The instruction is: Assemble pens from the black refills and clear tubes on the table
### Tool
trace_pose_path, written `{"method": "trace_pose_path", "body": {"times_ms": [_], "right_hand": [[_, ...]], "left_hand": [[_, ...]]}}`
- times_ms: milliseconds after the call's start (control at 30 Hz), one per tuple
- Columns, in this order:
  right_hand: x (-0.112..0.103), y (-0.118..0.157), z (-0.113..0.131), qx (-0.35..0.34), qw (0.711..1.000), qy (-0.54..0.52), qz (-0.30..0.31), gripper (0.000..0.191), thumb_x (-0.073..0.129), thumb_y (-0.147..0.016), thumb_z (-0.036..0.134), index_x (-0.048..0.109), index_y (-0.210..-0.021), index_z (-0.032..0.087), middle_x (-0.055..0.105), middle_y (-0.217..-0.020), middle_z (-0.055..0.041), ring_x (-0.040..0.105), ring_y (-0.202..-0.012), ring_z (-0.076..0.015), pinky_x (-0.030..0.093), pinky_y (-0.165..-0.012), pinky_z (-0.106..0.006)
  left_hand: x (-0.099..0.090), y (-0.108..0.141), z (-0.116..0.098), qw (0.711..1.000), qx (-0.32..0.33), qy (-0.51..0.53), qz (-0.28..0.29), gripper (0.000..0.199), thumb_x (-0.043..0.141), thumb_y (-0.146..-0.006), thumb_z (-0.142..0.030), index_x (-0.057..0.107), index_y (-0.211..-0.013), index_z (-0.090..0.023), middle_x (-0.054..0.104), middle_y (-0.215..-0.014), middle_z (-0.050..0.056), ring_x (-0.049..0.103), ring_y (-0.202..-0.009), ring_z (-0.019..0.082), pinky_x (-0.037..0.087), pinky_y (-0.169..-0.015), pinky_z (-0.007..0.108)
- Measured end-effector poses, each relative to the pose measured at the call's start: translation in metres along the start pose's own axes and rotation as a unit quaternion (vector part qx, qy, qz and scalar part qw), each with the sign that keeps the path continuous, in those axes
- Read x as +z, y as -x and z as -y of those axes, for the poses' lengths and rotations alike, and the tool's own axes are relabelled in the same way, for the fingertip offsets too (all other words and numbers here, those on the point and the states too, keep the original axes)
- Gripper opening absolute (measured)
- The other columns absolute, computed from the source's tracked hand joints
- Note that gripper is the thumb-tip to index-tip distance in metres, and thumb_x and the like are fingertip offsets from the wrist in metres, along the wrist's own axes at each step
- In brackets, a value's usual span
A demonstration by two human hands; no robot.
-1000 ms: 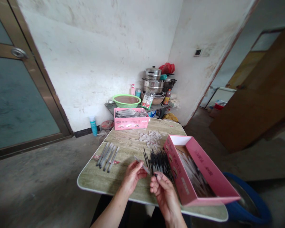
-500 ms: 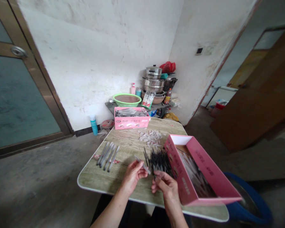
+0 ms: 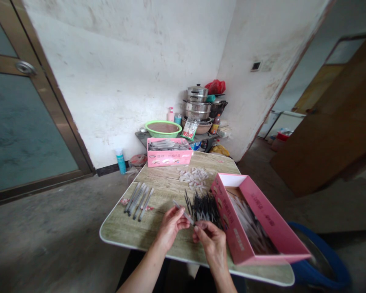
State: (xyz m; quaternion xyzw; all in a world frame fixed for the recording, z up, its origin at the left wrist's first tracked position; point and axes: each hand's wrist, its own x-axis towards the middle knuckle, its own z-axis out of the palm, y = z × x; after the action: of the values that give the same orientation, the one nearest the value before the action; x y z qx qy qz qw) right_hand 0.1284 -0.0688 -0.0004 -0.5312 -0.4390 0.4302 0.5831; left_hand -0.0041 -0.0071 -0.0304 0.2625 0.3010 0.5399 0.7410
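My left hand [image 3: 171, 226] is closed round a clear pen barrel [image 3: 184, 212], which slants down to the right over the table's near part. At the barrel's lower end my right hand [image 3: 209, 236] is pinched on a small dark piece, too small to make out well. Black refills [image 3: 205, 209] lie in a heap just beyond my right hand. Several pens [image 3: 138, 199] with dark ends lie side by side on the left. Small whitish pieces [image 3: 195, 177] are spread behind the heap.
A pink box [image 3: 170, 158] full of pens stands at the table's far edge. An open pink box [image 3: 242, 240] holding clear barrels stands at the right. Behind the table [image 3: 158, 179] are a green basin [image 3: 164, 133] and stacked pots [image 3: 198, 108].
My right hand has moved slightly left and up, bringing its fingers to the lower end of the barrel. My left hand has hardly moved.
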Motion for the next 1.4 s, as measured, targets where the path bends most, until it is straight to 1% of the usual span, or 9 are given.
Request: {"method": "trace_pose_path", "body": {"times_ms": [200, 400, 633, 733, 900, 1067, 1167, 1267, 1400], "right_hand": [[-0.002, -0.001, -0.005, 0.003, 1.0, 0.009, 0.006, 0.025, 0.071, -0.071, 0.038, 0.069, -0.077, 0.014, 0.064, -0.058, -0.0021, 0.057, -0.051, -0.0166, 0.048, -0.05, -0.026], [-0.001, -0.001, 0.005, -0.019, 0.999, 0.026, 0.013, 0.021, 0.069, -0.074, 0.036, 0.064, -0.069, 0.016, 0.061, -0.055, 0.0, 0.054, -0.049, -0.0146, 0.045, -0.05, -0.024], [0.0, 0.0, 0.006, -0.025, 0.998, 0.053, -0.005, 0.021, 0.069, -0.073, 0.036, 0.064, -0.066, 0.016, 0.061, -0.053, -0.0005, 0.054, -0.049, -0.015, 0.044, -0.048, -0.023], [0.001, 0.0, 0.004, -0.021, 0.998, 0.055, -0.015, 0.022, 0.069, -0.073, 0.037, 0.064, -0.068, 0.016, 0.062, -0.056, -0.0006, 0.056, -0.05, -0.0157, 0.045, -0.049, -0.024], [0.0, 0.002, -0.005, 0.009, 0.999, -0.006, -0.032, 0.025, 0.072, -0.071, 0.039, 0.066, -0.073, 0.015, 0.063, -0.058, -0.0012, 0.06, -0.051, -0.0172, 0.05, -0.049, -0.026], [0.0, 0.001, -0.011, 0.042, 0.996, -0.076, -0.038, 0.029, 0.078, -0.066, 0.036, 0.068, -0.079, 0.013, 0.064, -0.065, -0.0013, 0.063, -0.056, -0.0182, 0.055, -0.054, -0.03], [0.002, 0.001, -0.009, 0.04, 0.996, -0.072, -0.042, 0.03, 0.078, -0.065, 0.037, 0.067, -0.078, 0.013, 0.064, -0.064, -0.0014, 0.063, -0.054, -0.0174, 0.054, -0.051, -0.029], [0.004, 0.001, -0.007, 0.038, 0.998, -0.046, -0.037, 0.032, 0.075, -0.069, 0.042, 0.065, -0.077, 0.013, 0.064, -0.059, -0.0021, 0.061, -0.049, -0.0165, 0.051, -0.046, -0.026], [0.004, 0.001, -0.009, 0.04, 0.999, -0.002, -0.026, 0.039, 0.065, -0.076, 0.051, 0.06, -0.066, 0.014, 0.06, -0.05, -0.0012, 0.054, -0.04, -0.0135, 0.044, -0.038, -0.022]], "left_hand": [[-0.001, -0.001, 0.001, 1.0, 0.002, -0.004, -0.006, 0.033, 0.076, -0.071, -0.034, 0.06, -0.089, -0.011, 0.071, -0.073, 0.009, 0.067, -0.059, 0.016, 0.054, -0.055, 0.025], [0.0, 0.0, 0.0, 1.0, 0.013, -0.017, -0.006, 0.033, 0.075, -0.072, -0.034, 0.059, -0.091, -0.011, 0.071, -0.072, 0.008, 0.066, -0.058, 0.015, 0.054, -0.055, 0.025], [0.002, 0.001, 0.001, 0.999, 0.019, -0.028, -0.011, 0.038, 0.076, -0.069, -0.038, 0.059, -0.091, -0.011, 0.071, -0.072, 0.008, 0.066, -0.058, 0.016, 0.055, -0.055, 0.026], [0.002, 0.001, 0.001, 0.999, 0.018, -0.032, -0.009, 0.039, 0.076, -0.069, -0.038, 0.059, -0.091, -0.011, 0.071, -0.072, 0.009, 0.066, -0.058, 0.016, 0.055, -0.056, 0.026], [0.003, 0.003, -0.001, 0.999, 0.024, -0.042, -0.003, 0.04, 0.074, -0.07, -0.04, 0.058, -0.093, -0.012, 0.071, -0.075, 0.01, 0.067, -0.06, 0.017, 0.055, -0.059, 0.027], [0.003, 0.005, -0.002, 0.997, 0.052, -0.064, -0.008, 0.038, 0.073, -0.072, -0.04, 0.058, -0.093, -0.012, 0.071, -0.076, 0.011, 0.068, -0.063, 0.018, 0.056, -0.06, 0.028], [0.003, 0.005, -0.002, 0.996, 0.052, -0.069, -0.006, 0.038, 0.072, -0.074, -0.039, 0.057, -0.095, -0.012, 0.071, -0.076, 0.011, 0.068, -0.063, 0.018, 0.056, -0.061, 0.028], [0.004, 0.005, -0.003, 0.996, 0.052, -0.073, -0.004, 0.036, 0.071, -0.075, -0.038, 0.057, -0.095, -0.012, 0.071, -0.077, 0.01, 0.067, -0.063, 0.017, 0.056, -0.061, 0.028], [0.004, 0.006, -0.003, 0.995, 0.055, -0.078, 0.005, 0.034, 0.069, -0.076, -0.038, 0.057, -0.095, -0.012, 0.071, -0.077, 0.01, 0.068, -0.065, 0.018, 0.056, -0.063, 0.029]]}}
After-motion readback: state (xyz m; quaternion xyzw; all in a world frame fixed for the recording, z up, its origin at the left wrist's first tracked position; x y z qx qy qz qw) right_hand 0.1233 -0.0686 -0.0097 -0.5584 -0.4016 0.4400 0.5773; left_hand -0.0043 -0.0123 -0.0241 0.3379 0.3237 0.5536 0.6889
